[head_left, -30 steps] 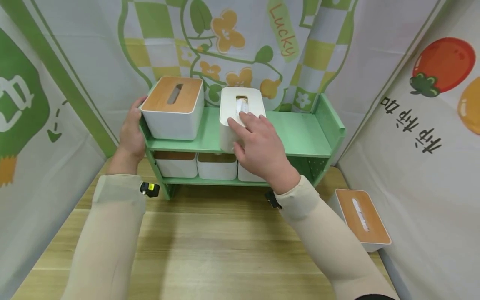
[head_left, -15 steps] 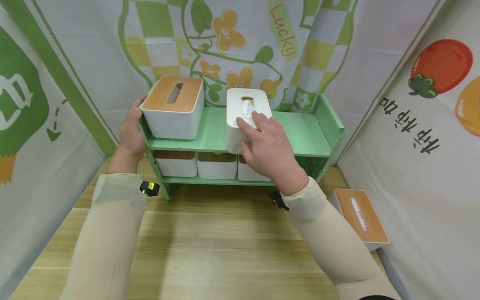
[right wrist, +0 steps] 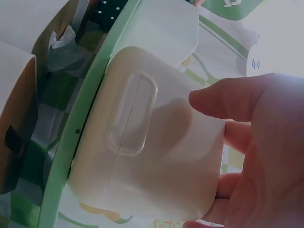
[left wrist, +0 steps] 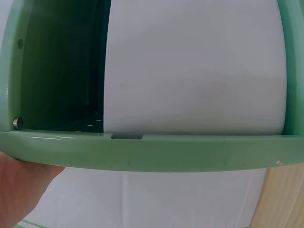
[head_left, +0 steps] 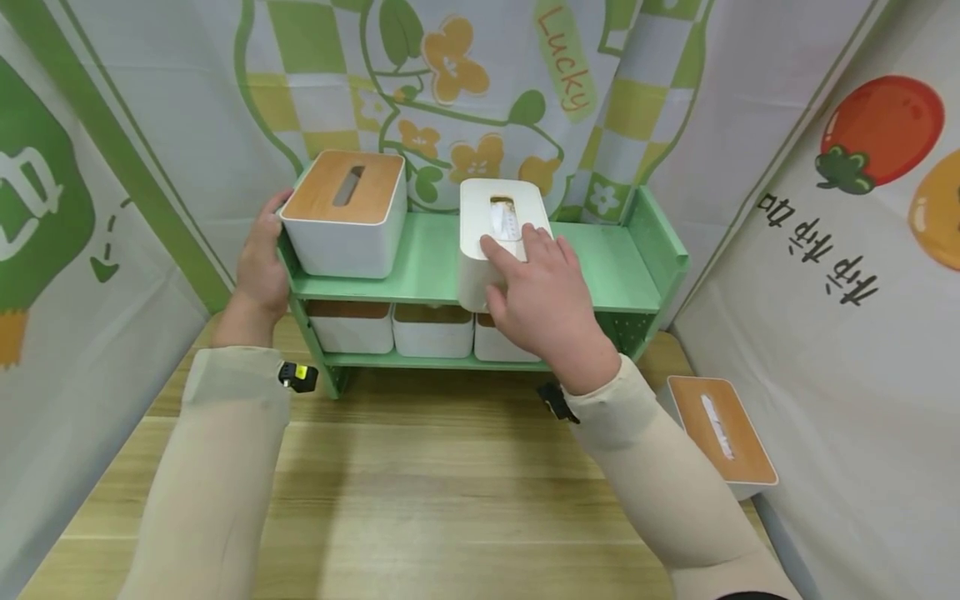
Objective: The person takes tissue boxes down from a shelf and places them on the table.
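A plain white tissue box [head_left: 477,218], with tissue showing in its lid slot, stands on the upper tier of a green shelf rack [head_left: 615,254]. My right hand [head_left: 551,300] holds it at the front, fingers over the lid and thumb at the front face. The right wrist view shows the thumb close to the box's front, with a recessed oval on that face [right wrist: 135,114]. My left hand [head_left: 262,262] grips the rack's left end panel; its fingertips are mostly hidden behind it. Just inside that panel sits a white tissue box with a wooden lid [head_left: 337,250].
Several white boxes [head_left: 431,337] with wooden lids line the lower tier. Another wooden-lidded tissue box [head_left: 750,454] stands on the wood-grain surface [head_left: 420,500] at the right. Printed cloth walls [head_left: 780,133] close in the back and both sides.
The plain white tissue box has slid to the right along the upper tier, together with my right hand. The left hand keeps its hold on the rack's end.
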A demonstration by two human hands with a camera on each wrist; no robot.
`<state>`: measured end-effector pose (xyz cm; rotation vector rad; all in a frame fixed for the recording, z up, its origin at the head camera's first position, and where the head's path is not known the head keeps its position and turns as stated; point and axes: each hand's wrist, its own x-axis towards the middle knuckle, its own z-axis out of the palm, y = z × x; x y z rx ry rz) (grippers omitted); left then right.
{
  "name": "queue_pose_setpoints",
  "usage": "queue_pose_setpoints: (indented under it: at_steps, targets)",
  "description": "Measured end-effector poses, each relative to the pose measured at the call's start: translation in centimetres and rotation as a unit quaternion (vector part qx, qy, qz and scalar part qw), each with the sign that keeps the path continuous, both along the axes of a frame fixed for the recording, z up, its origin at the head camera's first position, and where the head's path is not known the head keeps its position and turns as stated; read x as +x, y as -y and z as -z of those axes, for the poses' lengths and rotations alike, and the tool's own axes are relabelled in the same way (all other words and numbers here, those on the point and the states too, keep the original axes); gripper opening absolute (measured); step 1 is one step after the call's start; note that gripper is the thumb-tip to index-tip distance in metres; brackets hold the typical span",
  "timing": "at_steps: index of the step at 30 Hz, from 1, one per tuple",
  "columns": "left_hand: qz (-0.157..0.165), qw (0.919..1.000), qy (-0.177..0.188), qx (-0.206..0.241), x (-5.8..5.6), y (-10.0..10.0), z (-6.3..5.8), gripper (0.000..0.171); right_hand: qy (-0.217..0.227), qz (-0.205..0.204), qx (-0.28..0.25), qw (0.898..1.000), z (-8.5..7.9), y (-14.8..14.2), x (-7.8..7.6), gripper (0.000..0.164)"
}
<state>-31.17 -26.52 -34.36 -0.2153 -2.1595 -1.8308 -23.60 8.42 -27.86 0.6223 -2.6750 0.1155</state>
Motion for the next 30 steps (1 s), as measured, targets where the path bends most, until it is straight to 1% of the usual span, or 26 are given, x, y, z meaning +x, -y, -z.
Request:
queue_pose_setpoints:
  at_steps: [4, 8, 12, 16, 18, 21, 25, 30]
  targets:
    - [0.001, 1.0, 0.001, 0.002, 0.1, -0.1, 0.0, 0.056, 0.019, 0.015, 0.01, 1.0, -0.1, -0.2, 0.4, 0.05]
    - [0.004, 1.0, -0.002, 0.007, 0.1, -0.2, -0.1, 0.056, 0.031, 0.022, 0.007, 0.999, -0.3, -0.5, 0.9, 0.051]
    - [0.002, 0.9999, -0.001, 0.01, 0.1, -0.1, -0.2, 0.056, 0.041, 0.022, 0.008, 0.999, -0.5, -0.5, 0.9, 0.054]
    - [-0.002, 1.0, 0.0, 0.001, 0.2, -0.1, -0.2, 0.056, 0.056, 0.02, 0.01, 0.998, -0.5, -0.8, 0.8, 0.055]
    - [-0.005, 1.0, 0.003, -0.003, 0.2, -0.1, -0.2, 0.056, 0.066, 0.02, 0.006, 0.998, -0.4, -0.9, 0.9, 0.055]
    - [-0.002, 1.0, -0.003, 0.002, 0.2, -0.1, -0.2, 0.056, 0.08, 0.023, -0.001, 0.997, -0.5, -1.0, 1.2, 0.055]
    - [0.002, 0.9999, -0.008, 0.01, 0.2, -0.2, -0.2, 0.056, 0.09, 0.028, -0.003, 0.996, -0.6, -1.1, 1.5, 0.053]
    - [-0.001, 1.0, -0.008, 0.006, 0.1, -0.2, -0.2, 0.056, 0.096, 0.032, -0.005, 0.995, -0.7, -1.3, 2.0, 0.051]
